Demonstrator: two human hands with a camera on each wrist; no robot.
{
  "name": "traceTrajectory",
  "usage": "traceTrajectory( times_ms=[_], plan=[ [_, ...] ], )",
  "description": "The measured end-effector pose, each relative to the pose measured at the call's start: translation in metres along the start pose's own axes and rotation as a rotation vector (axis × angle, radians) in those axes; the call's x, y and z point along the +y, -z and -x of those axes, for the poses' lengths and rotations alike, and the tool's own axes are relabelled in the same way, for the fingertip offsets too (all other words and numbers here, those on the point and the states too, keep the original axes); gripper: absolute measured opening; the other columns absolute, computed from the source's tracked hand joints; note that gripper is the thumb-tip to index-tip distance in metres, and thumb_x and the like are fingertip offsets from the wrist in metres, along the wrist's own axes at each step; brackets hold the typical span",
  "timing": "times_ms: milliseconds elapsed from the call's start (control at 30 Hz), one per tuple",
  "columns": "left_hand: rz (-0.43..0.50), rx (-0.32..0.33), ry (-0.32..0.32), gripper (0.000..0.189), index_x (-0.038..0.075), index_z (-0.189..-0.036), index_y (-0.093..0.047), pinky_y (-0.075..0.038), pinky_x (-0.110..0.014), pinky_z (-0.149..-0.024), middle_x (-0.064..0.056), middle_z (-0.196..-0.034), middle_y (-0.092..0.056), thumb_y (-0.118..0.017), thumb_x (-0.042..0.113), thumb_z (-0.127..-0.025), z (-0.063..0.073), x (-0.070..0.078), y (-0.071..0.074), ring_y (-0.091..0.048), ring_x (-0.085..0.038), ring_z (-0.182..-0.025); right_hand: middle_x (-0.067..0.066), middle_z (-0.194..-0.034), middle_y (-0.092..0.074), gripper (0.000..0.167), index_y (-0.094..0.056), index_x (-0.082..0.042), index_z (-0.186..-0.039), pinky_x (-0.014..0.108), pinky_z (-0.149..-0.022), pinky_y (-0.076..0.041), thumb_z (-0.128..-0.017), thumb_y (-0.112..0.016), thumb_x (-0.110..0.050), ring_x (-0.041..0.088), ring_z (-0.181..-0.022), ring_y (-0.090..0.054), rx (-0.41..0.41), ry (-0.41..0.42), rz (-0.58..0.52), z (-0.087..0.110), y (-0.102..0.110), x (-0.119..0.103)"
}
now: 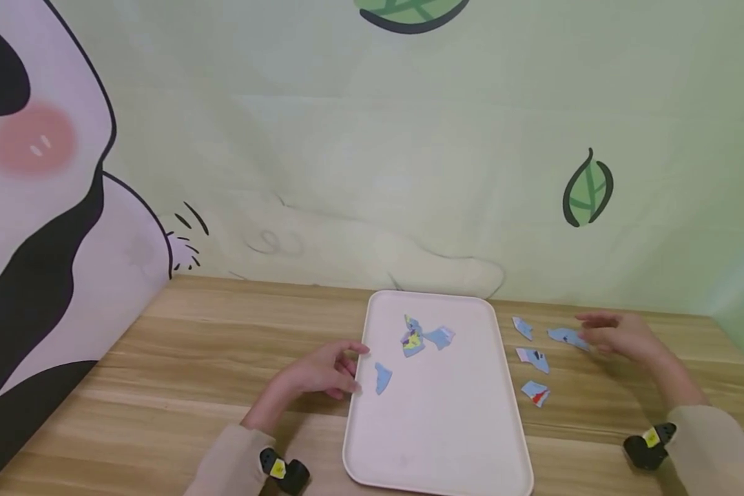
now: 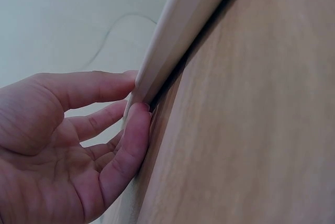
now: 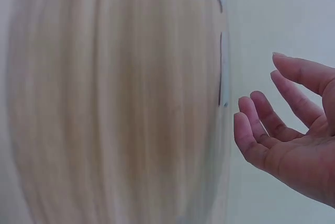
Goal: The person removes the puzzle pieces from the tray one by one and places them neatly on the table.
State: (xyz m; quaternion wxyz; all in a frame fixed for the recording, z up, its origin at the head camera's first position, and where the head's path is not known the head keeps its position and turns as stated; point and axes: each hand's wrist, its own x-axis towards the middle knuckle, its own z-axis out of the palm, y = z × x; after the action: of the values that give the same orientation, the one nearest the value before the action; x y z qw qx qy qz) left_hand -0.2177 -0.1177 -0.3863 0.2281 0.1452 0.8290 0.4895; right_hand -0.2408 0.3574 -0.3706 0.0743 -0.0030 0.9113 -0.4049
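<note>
While the right hand [image 1: 623, 336] hovers at a loose piece [image 1: 567, 337], the left hand [image 1: 319, 370] touches the tray [image 1: 437, 434]

Although the right fingertips overlap one end of the loose piece in the head view, nothing is in their grasp. Fingers bent, moderately wide; the right wrist view shows a gap between them and a flat piece seen edge-on. Left fingers: loosely bent, tips against the tray's left rim; whether they pinch it, cannot tell.

Beside the loose piece, on the wooden table [image 1: 254, 303], lie a small blue piece [image 1: 523, 328], a pink-cornered piece [image 1: 534, 359] and a red-marked piece [image 1: 536, 393], all right of the tray and apart from one another.

On the tray: a patterned cluster [image 1: 412, 339] with yellow patches, a pale-tipped piece [image 1: 441, 336] at its right, and a plain blue piece [image 1: 382, 378] set apart, near the left rim. Whether the cluster and the pale-tipped piece are joined or merely touching, cannot tell.

Risks, my judgement:
- Loose piece may skid rather than lift; cause: thin, flat, little edge to get a nail under.
- Neighbouring pieces may be knocked if the right hand sweeps low toward the tray.
- Cluster may drift apart if the left hand shoves or tips the rim; the pieces look light, and nothing visible fixes them down.
</note>
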Motion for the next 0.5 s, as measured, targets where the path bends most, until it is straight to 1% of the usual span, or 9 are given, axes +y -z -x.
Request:
traceTrajectory(
  times_ms=[33, 100, 200, 233, 267, 433, 500],
  plan=[
    [0.003, -0.003, -0.002, 0.056, 0.003, -0.126, -0.046, -0.053, -0.031, -0.059, -0.012, -0.09, -0.051, -0.069, -0.002, -0.075, 0.0, 0.0, 0.0, -0.053, -0.019, -0.072, 0.032, -0.127, -0.043, 0.059, -0.04, 0.008, -0.13, 0.029, -0.075, -0.052, -0.089, -0.058, -0.029, 0.024, -0.102, -0.053, 0.005, 0.005, -0.006, 0.001, -0.001, -0.002],
    [0.007, -0.006, -0.004, 0.057, 0.003, -0.126, -0.046, -0.053, -0.03, -0.059, -0.012, -0.09, -0.051, -0.069, -0.002, -0.075, 0.0, 0.0, 0.0, -0.053, -0.018, -0.072, 0.031, -0.127, -0.043, 0.058, -0.04, 0.007, -0.131, 0.032, -0.078, -0.052, -0.089, -0.057, -0.03, 0.028, -0.106, -0.052, 0.002, 0.026, -0.015, 0.002, -0.003, -0.006],
    [0.008, -0.006, -0.008, 0.057, 0.003, -0.126, -0.046, -0.053, -0.031, -0.059, -0.012, -0.09, -0.051, -0.069, -0.001, -0.075, 0.0, 0.0, 0.0, -0.053, -0.018, -0.072, 0.03, -0.126, -0.045, 0.058, -0.041, 0.006, -0.131, 0.033, -0.078, -0.052, -0.089, -0.057, -0.031, 0.026, -0.103, -0.054, 0.003, 0.05, -0.02, 0.002, -0.006, -0.013],
    [0.009, -0.006, -0.007, 0.057, 0.003, -0.126, -0.046, -0.053, -0.031, -0.059, -0.012, -0.09, -0.051, -0.069, -0.001, -0.075, 0.0, 0.0, 0.0, -0.053, -0.018, -0.072, 0.028, -0.124, -0.047, 0.057, -0.043, 0.005, -0.13, 0.031, -0.077, -0.052, -0.088, -0.058, -0.03, 0.022, -0.1, -0.055, 0.01, 0.055, -0.029, 0.002, -0.007, -0.016],
    [0.008, -0.005, -0.005, 0.057, 0.003, -0.126, -0.046, -0.053, -0.031, -0.059, -0.012, -0.09, -0.051, -0.069, -0.001, -0.075, 0.0, 0.0, 0.0, -0.053, -0.018, -0.072, 0.029, -0.125, -0.046, 0.057, -0.042, 0.006, -0.13, 0.031, -0.078, -0.052, -0.089, -0.058, -0.03, 0.023, -0.1, -0.055, 0.003, 0.067, -0.031, 0.003, -0.008, -0.02],
    [0.005, -0.003, 0.001, 0.057, 0.003, -0.126, -0.046, -0.053, -0.031, -0.059, -0.012, -0.09, -0.051, -0.069, -0.002, -0.075, 0.0, 0.0, 0.0, -0.053, -0.018, -0.072, 0.029, -0.124, -0.046, 0.055, -0.042, 0.009, -0.128, 0.024, -0.076, -0.051, -0.088, -0.06, -0.024, 0.003, -0.087, -0.056, -0.007, 0.098, -0.097, 0.006, -0.016, -0.04],
    [0.005, -0.004, 0.001, 0.057, 0.003, -0.126, -0.046, -0.053, -0.031, -0.059, -0.012, -0.09, -0.051, -0.069, -0.002, -0.075, 0.0, 0.0, 0.0, -0.053, -0.019, -0.072, 0.031, -0.126, -0.044, 0.056, -0.04, 0.01, -0.129, 0.026, -0.078, -0.051, -0.088, -0.06, -0.023, 0.0, -0.087, -0.055, -0.019, 0.113, -0.115, 0.008, -0.019, -0.049]
  ],
)
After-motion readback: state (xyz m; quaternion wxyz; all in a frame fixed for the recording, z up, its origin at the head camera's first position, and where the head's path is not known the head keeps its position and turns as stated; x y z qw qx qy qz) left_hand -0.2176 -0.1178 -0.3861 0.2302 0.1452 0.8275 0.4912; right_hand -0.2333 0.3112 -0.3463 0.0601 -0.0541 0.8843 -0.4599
